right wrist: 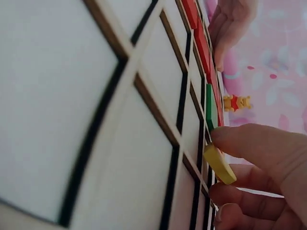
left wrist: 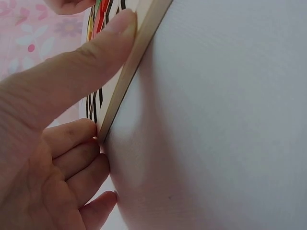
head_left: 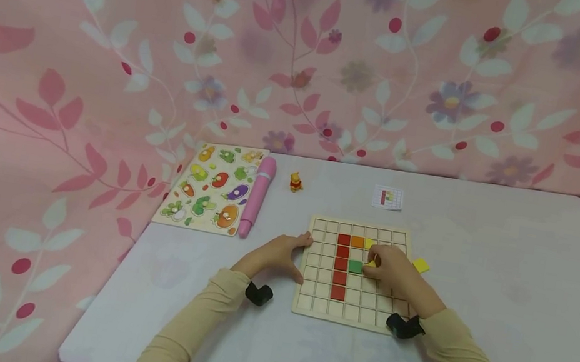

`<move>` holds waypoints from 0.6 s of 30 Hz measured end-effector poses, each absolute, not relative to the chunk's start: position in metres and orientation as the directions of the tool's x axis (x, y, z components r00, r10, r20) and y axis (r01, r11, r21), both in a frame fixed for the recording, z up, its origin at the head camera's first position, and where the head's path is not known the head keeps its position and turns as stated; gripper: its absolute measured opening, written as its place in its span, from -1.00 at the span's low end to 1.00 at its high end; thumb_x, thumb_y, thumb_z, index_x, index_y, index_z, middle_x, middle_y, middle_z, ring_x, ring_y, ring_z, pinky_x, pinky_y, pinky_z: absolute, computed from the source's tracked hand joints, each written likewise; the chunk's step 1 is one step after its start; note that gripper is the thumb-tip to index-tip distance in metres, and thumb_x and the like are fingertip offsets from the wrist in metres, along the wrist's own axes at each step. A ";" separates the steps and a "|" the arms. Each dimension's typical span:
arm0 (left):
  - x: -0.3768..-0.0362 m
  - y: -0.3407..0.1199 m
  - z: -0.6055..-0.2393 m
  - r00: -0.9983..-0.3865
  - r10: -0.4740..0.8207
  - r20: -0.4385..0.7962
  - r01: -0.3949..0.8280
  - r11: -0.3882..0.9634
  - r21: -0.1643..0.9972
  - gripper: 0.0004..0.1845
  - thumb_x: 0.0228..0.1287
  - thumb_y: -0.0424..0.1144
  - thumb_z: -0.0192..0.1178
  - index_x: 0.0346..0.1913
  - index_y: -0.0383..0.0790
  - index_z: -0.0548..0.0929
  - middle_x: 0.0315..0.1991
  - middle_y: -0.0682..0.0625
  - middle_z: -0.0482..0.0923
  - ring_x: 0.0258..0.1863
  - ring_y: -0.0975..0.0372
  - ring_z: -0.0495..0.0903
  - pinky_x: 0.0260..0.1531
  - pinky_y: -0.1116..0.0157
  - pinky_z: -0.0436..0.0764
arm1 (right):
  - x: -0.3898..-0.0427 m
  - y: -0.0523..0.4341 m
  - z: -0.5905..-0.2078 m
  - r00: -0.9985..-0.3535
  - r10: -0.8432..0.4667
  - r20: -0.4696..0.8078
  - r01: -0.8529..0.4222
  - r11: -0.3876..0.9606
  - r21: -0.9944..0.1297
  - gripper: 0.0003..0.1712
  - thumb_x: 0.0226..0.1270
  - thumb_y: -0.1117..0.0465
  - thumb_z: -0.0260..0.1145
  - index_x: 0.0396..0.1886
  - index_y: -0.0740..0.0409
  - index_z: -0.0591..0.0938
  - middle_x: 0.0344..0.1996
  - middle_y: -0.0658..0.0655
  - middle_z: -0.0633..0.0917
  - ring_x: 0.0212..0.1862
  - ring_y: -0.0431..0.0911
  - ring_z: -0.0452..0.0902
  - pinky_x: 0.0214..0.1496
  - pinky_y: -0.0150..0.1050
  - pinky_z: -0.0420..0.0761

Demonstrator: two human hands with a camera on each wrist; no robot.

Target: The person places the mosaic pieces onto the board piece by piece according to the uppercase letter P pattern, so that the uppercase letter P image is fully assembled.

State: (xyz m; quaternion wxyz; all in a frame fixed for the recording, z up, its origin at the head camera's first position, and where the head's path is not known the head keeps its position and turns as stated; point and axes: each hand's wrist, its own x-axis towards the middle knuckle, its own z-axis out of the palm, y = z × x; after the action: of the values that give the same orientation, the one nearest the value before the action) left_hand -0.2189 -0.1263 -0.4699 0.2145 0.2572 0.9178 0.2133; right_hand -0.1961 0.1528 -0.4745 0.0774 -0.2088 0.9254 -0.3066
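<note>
A wooden grid board (head_left: 311, 308) lies on the table. Red tiles (head_left: 339, 279) form a column in it, with an orange tile (head_left: 357, 241) and a yellow one beside the top red tile. Farther down, a green tile (head_left: 355, 267) adjoins the column. Between thumb and fingers, my right hand (head_left: 395, 272) pinches another yellow tile (right wrist: 219, 165), which is tilted against the grid just right of the green one. My left hand (head_left: 278, 255) touches the board's left edge, thumb and fingers spread apart. A loose yellow tile (head_left: 421, 265) lies at the board's right side.
At the back left are a vegetable puzzle board (head_left: 194, 196) and a pink cylinder (head_left: 256, 201) along its right edge. A small bear figurine (head_left: 296, 182) stands behind the grid. Farther right lies a printed card (head_left: 388, 198). Patterned pink cloth hangs behind the table.
</note>
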 end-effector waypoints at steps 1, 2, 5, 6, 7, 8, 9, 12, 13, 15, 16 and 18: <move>-0.219 -0.126 -0.470 -0.776 0.563 -0.286 0.381 0.778 0.499 0.04 -0.34 -0.07 0.50 0.32 -0.14 0.22 0.34 0.02 0.00 0.29 0.24 0.01 0.23 0.31 0.00 | -0.196 0.155 -0.476 -0.900 -0.435 -0.008 -0.341 0.717 -0.608 -0.82 0.06 0.18 0.33 -0.50 0.18 0.52 -0.66 -0.01 0.43 -0.56 -0.14 0.28 -0.55 -0.28 0.34; -0.218 -0.125 -0.470 -0.775 0.562 -0.288 0.382 0.781 0.494 0.04 -0.34 -0.07 0.50 0.32 -0.14 0.21 0.34 0.03 0.00 0.29 0.24 0.01 0.23 0.30 0.00 | -0.196 0.157 -0.477 -0.900 -0.436 -0.001 -0.342 0.707 -0.619 -0.82 0.07 0.18 0.33 -0.49 0.19 0.53 -0.65 -0.02 0.43 -0.55 -0.14 0.29 -0.54 -0.28 0.35; -0.219 -0.125 -0.470 -0.775 0.563 -0.287 0.389 0.783 0.485 0.04 -0.34 -0.06 0.50 0.32 -0.14 0.21 0.34 0.03 0.00 0.29 0.24 0.02 0.23 0.28 0.00 | -0.196 0.162 -0.479 -0.891 -0.454 0.022 -0.357 0.670 -0.651 -0.89 0.11 0.26 0.28 -0.44 0.22 0.56 -0.62 -0.03 0.47 -0.53 -0.16 0.33 -0.50 -0.28 0.40; -0.219 -0.125 -0.470 -0.774 0.566 -0.285 0.392 0.781 0.486 0.04 -0.34 -0.06 0.50 0.32 -0.14 0.21 0.34 0.03 0.00 0.29 0.23 0.02 0.23 0.28 0.00 | -0.196 0.163 -0.479 -0.885 -0.464 0.031 -0.368 0.659 -0.656 -0.93 0.12 0.30 0.26 -0.42 0.23 0.57 -0.61 -0.04 0.49 -0.52 -0.16 0.34 -0.50 -0.29 0.41; -0.219 -0.126 -0.470 -0.772 0.569 -0.283 0.395 0.778 0.488 0.04 -0.34 -0.06 0.50 0.32 -0.15 0.21 0.34 0.03 0.00 0.29 0.23 0.01 0.23 0.28 0.00 | -0.196 0.165 -0.479 -0.879 -0.476 0.040 -0.381 0.648 -0.660 -0.95 0.11 0.34 0.23 -0.41 0.25 0.58 -0.59 -0.04 0.50 -0.52 -0.18 0.35 -0.49 -0.29 0.43; -0.219 -0.126 -0.470 -0.771 0.572 -0.281 0.397 0.776 0.490 0.04 -0.33 -0.06 0.50 0.33 -0.15 0.21 0.34 0.02 0.00 0.29 0.23 0.01 0.23 0.29 0.00 | -0.195 0.166 -0.478 -0.872 -0.487 0.051 -0.395 0.637 -0.662 -0.93 0.10 0.39 0.20 -0.40 0.27 0.58 -0.59 -0.04 0.51 -0.52 -0.18 0.36 -0.49 -0.29 0.44; -0.219 -0.126 -0.470 -0.769 0.575 -0.277 0.399 0.772 0.495 0.04 -0.33 -0.07 0.50 0.33 -0.16 0.20 0.34 0.02 0.00 0.29 0.23 0.01 0.23 0.29 0.00 | -0.195 0.167 -0.478 -0.866 -0.496 0.061 -0.408 0.630 -0.661 -0.90 0.08 0.43 0.17 -0.39 0.28 0.59 -0.58 -0.04 0.52 -0.52 -0.18 0.36 -0.49 -0.29 0.44; -0.219 -0.127 -0.470 -0.767 0.581 -0.273 0.397 0.763 0.510 0.04 -0.33 -0.03 0.49 0.32 -0.16 0.21 0.34 0.01 0.00 0.29 0.23 0.01 0.23 0.30 -0.01 | -0.194 0.170 -0.475 -0.849 -0.522 0.079 -0.440 0.617 -0.652 -0.83 0.01 0.49 0.16 -0.37 0.30 0.60 -0.58 -0.05 0.52 -0.52 -0.19 0.34 -0.49 -0.31 0.44; -0.219 -0.127 -0.469 -0.766 0.586 -0.266 0.403 0.759 0.511 0.04 -0.33 -0.01 0.49 0.32 -0.18 0.22 0.34 0.00 0.02 0.29 0.22 0.02 0.23 0.28 0.01 | -0.193 0.170 -0.474 -0.845 -0.530 0.075 -0.442 0.611 -0.657 -0.83 0.00 0.50 0.17 -0.36 0.31 0.60 -0.58 -0.05 0.50 -0.52 -0.19 0.33 -0.49 -0.32 0.43; -0.219 -0.127 -0.469 -0.765 0.586 -0.268 0.398 0.757 0.519 0.05 -0.34 0.01 0.49 0.32 -0.18 0.22 0.34 0.00 0.02 0.29 0.23 0.01 0.23 0.29 0.01 | -0.192 0.170 -0.472 -0.844 -0.534 0.052 -0.426 0.607 -0.671 -0.84 -0.01 0.49 0.22 -0.36 0.31 0.60 -0.59 -0.05 0.49 -0.52 -0.18 0.32 -0.49 -0.32 0.42; -0.219 -0.128 -0.469 -0.764 0.587 -0.269 0.397 0.756 0.521 0.05 -0.34 0.01 0.49 0.32 -0.18 0.22 0.34 0.01 0.02 0.29 0.23 0.01 0.23 0.29 0.01 | -0.192 0.170 -0.471 -0.843 -0.536 0.037 -0.413 0.604 -0.682 -0.85 -0.02 0.47 0.25 -0.37 0.31 0.59 -0.58 -0.04 0.48 -0.51 -0.18 0.32 -0.48 -0.32 0.43; -0.219 -0.127 -0.469 -0.766 0.583 -0.272 0.395 0.760 0.516 0.05 -0.34 -0.02 0.49 0.32 -0.17 0.21 0.34 0.02 0.01 0.29 0.24 0.01 0.23 0.29 0.00 | -0.191 0.170 -0.470 -0.845 -0.534 0.009 -0.387 0.601 -0.700 -0.84 -0.03 0.43 0.31 -0.37 0.31 0.59 -0.57 -0.04 0.49 -0.50 -0.17 0.33 -0.47 -0.31 0.43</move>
State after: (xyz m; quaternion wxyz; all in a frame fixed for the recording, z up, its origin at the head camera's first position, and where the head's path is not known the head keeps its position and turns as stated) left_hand -0.2193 -0.1270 -0.4690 0.2135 0.2675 0.9136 0.2198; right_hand -0.1911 0.1705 -0.4699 0.1013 -0.2592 0.8888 -0.3641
